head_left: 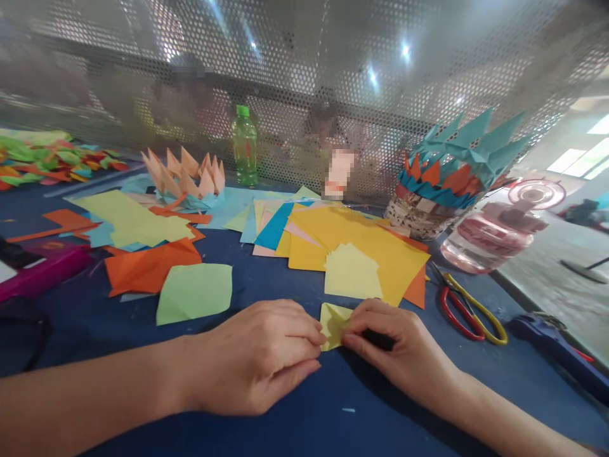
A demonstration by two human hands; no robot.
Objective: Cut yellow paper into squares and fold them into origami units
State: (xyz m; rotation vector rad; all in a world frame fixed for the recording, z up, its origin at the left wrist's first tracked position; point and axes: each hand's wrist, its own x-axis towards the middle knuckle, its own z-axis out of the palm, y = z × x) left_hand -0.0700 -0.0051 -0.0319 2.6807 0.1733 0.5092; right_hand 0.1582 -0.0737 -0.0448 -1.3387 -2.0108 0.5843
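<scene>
A small folded piece of pale yellow paper (333, 324) lies on the dark blue table (266, 279) close to me. My left hand (259, 355) is closed, its fingertips pinching the paper's left edge. My right hand (392, 349) is closed too, its thumb and fingers pinching the paper's right side. Just beyond the hands lie a pale yellow folded sheet (352, 273) on a stack of yellow and orange sheets (366, 244), and a light green sheet (195, 292).
Red-and-yellow scissors (469, 311) lie right of my right hand, with a blue tool (556, 349) beyond. A paper-spike basket (447, 174), a pink plastic jar (495, 231), a green bottle (245, 146), an orange paper crown (183, 174) and loose coloured sheets (143, 266) lie behind. A perforated metal screen (304, 76) closes off the back.
</scene>
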